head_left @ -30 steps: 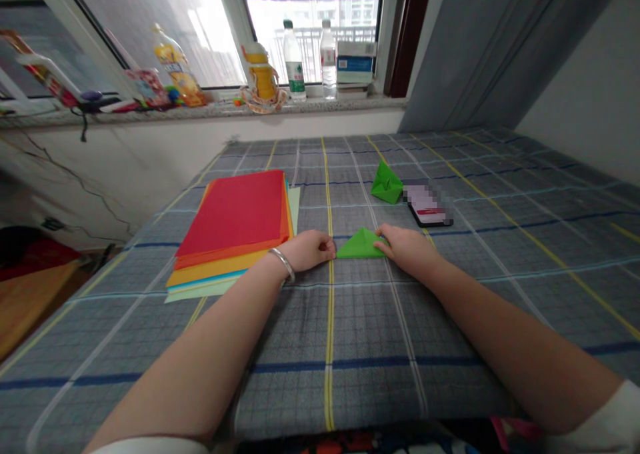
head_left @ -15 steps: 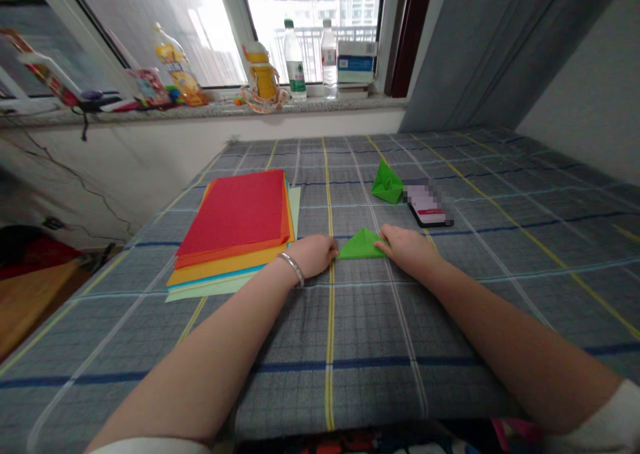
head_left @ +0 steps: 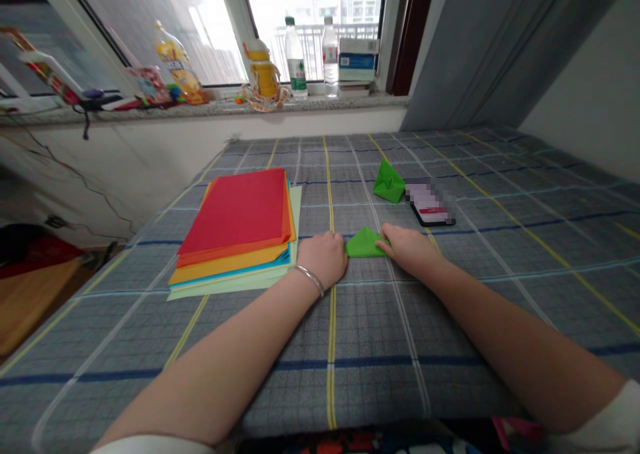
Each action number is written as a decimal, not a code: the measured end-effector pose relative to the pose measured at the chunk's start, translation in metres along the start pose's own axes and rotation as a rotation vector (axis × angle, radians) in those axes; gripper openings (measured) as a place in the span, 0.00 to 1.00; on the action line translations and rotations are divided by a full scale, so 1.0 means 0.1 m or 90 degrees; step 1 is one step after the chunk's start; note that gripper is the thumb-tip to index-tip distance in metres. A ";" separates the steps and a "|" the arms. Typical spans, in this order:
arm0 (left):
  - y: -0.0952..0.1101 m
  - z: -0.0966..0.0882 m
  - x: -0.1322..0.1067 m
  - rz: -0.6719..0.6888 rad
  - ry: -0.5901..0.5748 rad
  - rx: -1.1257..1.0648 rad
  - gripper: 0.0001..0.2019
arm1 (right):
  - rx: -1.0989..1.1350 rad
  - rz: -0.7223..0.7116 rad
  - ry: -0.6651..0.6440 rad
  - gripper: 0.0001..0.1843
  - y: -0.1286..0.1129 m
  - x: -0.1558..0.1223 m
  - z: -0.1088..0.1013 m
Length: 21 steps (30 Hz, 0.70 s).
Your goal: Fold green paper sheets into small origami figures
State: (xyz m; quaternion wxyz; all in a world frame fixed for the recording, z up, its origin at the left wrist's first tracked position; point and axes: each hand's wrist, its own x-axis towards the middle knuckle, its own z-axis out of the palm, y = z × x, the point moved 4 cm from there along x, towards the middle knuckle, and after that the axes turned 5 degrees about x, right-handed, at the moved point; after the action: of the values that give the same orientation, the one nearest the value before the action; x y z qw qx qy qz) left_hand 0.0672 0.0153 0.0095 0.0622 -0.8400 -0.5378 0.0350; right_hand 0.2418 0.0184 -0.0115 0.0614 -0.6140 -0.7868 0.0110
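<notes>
A green folded paper (head_left: 365, 243), shaped like a low triangle, lies on the plaid cloth between my hands. My right hand (head_left: 407, 246) pinches its right corner between thumb and fingers. At the left corner, my left hand (head_left: 324, 257) is closed over the paper's tip, knuckles up, with a silver bangle at the wrist; its fingertips are hidden. Beyond the paper stands a second green folded paper piece (head_left: 389, 183), boat-like in shape, beside a phone (head_left: 431, 204) whose screen is partly pixelated.
A stack of coloured paper (head_left: 237, 214), red on top, lies by my left hand. Plaid cloth (head_left: 280, 387) covers the surface. On the windowsill stand a yellow drinking bottle (head_left: 263, 74), clear bottles (head_left: 296, 64) and boxes (head_left: 357, 64). A grey curtain (head_left: 465, 54) hangs at the right.
My left hand has turned knuckles up and shifted slightly right, now covering the paper's left tip. My right hand keeps its pinch in nearly the same place.
</notes>
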 end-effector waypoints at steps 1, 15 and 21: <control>0.04 -0.01 0.00 0.015 0.047 -0.004 0.14 | -0.001 -0.003 0.002 0.11 0.00 0.00 0.00; 0.22 0.35 0.25 0.185 0.054 -0.106 0.26 | 0.157 0.051 -0.029 0.10 0.13 0.02 -0.04; 0.23 0.34 0.25 0.181 0.040 -0.093 0.27 | 0.299 0.120 -0.126 0.14 0.36 0.01 -0.06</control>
State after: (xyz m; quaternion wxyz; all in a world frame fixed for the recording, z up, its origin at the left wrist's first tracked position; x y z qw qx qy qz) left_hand 0.0942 0.0306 -0.0278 0.0121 -0.9107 -0.4122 -0.0223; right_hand 0.2770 0.0274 -0.0090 0.1233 -0.6495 -0.7043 0.2589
